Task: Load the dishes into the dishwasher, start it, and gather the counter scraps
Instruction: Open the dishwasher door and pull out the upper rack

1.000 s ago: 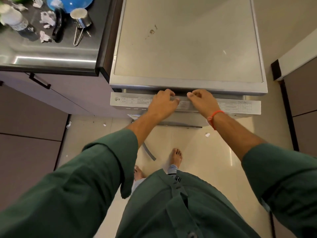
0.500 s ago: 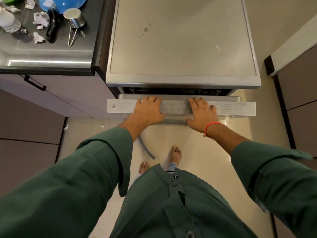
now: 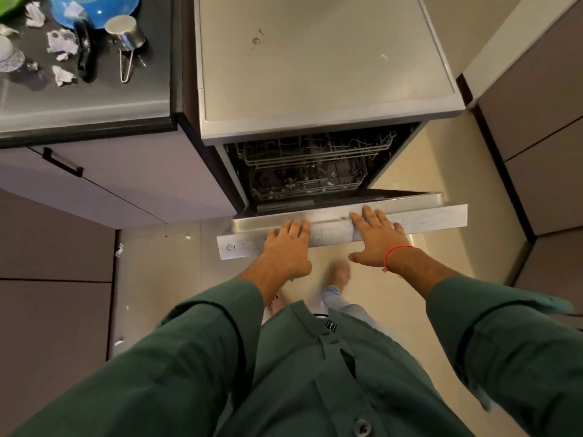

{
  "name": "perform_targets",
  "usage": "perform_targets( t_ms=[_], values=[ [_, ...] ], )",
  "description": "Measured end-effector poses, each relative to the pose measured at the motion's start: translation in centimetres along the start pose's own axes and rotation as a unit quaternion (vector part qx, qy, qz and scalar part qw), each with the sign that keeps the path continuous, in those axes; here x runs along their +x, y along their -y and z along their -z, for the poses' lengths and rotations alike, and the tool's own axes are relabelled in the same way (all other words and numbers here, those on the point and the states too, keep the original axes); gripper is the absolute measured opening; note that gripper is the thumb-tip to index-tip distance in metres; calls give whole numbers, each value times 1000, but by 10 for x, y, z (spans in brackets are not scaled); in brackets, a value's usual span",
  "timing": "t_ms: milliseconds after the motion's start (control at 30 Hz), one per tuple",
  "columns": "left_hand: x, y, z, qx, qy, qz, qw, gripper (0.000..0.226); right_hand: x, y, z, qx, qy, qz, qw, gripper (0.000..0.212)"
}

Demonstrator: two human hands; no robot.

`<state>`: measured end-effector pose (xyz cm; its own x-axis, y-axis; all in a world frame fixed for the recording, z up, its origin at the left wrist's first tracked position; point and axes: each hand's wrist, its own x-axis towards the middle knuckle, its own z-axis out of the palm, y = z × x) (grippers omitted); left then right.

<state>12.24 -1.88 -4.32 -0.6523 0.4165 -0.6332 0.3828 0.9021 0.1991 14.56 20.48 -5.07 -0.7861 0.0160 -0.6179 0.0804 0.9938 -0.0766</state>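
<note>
the dishwasher (image 3: pixel 328 74) door (image 3: pixel 340 222) is now seen pulled well away from the top, much more than half a second ago, when only a thin dark gap was shown. the wire racks (image 3: pixel 309 165) inside can now be seen, one above the other. what is held in the racks cannot be told in the dark.

the left hand (image 3: pixel 288 247) is laid flat on the top edge of the door, with the fingers straight and close together. the right hand (image 3: pixel 377 238) is laid flat on the same edge, with the fingers spread wide and the thumb out to the side. nothing is held by either hand. before, both hands were seen higher up, close under the dishwasher top; now they are lower down with the door.

a red thread (image 3: pixel 396 252) is worn on the right wrist. green sleeves (image 3: pixel 202 342) are worn on both arms.

on the dark bench (image 3: pixel 94 99) at the left, a blue bowl (image 3: pixel 94 11), a steel cup (image 3: pixel 126 34) with a wire handle, a black tool (image 3: pixel 84 52) and white paper scraps (image 3: pixel 61 45) are seen, lying as before. small white bits (image 3: pixel 119 250) are seen on the floor (image 3: pixel 164 279). one bare foot (image 3: pixel 339 274) is blurred.
</note>
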Motion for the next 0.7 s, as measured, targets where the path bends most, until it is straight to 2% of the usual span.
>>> perform_targets(
  t_ms=[200,333,700],
  values=[
    [-21,-6,-33,-38,65,-19,997,92,-28,-1,-40,-4,55,4,998,108],
    [-33,-12,-50,-53,95,0,994,91,-38,-8,-56,3,82,24,996,108],
    [-46,-39,-81,-94,74,93,988,97,-58,-49,-89,0,63,86,994,118]
  ],
)
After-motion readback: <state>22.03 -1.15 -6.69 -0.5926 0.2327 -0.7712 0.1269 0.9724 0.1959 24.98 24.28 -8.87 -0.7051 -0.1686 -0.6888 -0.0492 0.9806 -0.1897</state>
